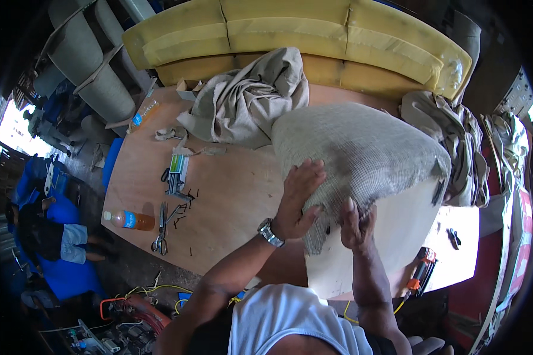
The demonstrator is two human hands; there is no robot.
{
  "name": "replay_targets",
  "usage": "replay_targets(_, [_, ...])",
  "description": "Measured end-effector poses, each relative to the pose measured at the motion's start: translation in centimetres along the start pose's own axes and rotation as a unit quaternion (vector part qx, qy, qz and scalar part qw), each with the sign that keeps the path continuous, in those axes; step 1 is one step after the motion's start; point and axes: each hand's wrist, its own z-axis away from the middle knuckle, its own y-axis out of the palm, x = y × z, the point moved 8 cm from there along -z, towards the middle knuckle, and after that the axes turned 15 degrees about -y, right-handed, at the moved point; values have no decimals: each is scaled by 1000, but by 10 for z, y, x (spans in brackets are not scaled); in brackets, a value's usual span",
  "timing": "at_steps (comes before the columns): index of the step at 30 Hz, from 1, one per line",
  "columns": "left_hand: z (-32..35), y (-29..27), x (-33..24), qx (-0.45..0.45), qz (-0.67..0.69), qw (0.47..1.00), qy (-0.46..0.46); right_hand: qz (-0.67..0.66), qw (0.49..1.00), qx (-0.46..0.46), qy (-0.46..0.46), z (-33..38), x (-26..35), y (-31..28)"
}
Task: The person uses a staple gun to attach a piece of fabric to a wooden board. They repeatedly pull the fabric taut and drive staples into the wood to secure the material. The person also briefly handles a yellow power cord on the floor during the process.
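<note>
A large padded upholstery piece (361, 139), covered in grey-beige ribbed fabric, rests on the wooden table in front of me. Below the fabric's edge a smooth pale panel (385, 242) shows, and a loose flap (315, 241) hangs at its near left corner. My left hand (302, 195), with a watch on the wrist, lies on the fabric near that corner, fingers stretched and thumb apart. Close beside it, my right hand (358, 228) is at the near edge of the cover, thumb up and fingers bent against the cloth; some fingertips are hidden.
On the table (237, 183) lie scissors (161, 228), a bottle of orange liquid (129, 220), staple strips (182, 207) and crumpled fabric (249, 97). An orange-black nail gun (421, 272) and pliers (454, 238) lie at right. Behind stands a yellow foam sofa (284, 35). Another person (47, 239) is at left.
</note>
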Motion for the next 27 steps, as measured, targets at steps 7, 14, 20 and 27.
replay_targets(7, [-32, -4, 60, 67, 192, 978, -51, -379, 856, -56, 347, -26, -21, -2])
replay_targets(14, [-131, 25, 364, 96, 189, 890, -403, 69, 997, 9, -37, 0, 4, -9])
replay_targets(20, [-187, 39, 488, 177, -50, 876, -446, 13, 1000, 16, 17, 10, -9, -12])
replay_targets(27, [-186, 53, 537, 232, -75, 853, -462, -14, 999, 4, 39, 9, -15, -17])
